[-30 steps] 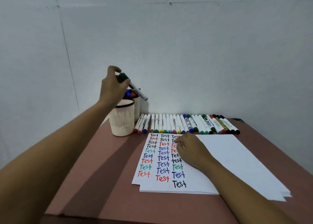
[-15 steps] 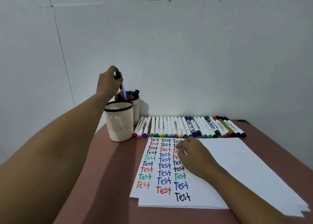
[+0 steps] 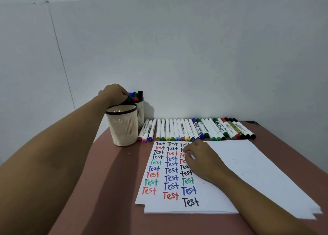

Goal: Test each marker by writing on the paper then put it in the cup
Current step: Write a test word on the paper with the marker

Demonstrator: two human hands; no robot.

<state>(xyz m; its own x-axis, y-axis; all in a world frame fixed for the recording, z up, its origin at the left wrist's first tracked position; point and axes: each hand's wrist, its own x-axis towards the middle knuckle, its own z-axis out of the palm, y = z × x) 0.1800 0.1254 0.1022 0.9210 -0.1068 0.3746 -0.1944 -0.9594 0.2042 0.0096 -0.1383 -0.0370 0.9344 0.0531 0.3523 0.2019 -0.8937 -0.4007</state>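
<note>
The left hand (image 3: pixel 113 94) curls its fingers onto the coloured caps of the markers (image 3: pixel 136 98) standing in the rear slatted cream cup (image 3: pixel 140 114); whether it pinches one is unclear. The right hand (image 3: pixel 202 161) rests curled on the paper (image 3: pixel 248 163), its hold unreadable

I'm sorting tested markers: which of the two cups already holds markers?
The rear cup, under the left hand: coloured marker caps stick out of its top. The front cup, nearer the camera, shows none above its rim.
</note>
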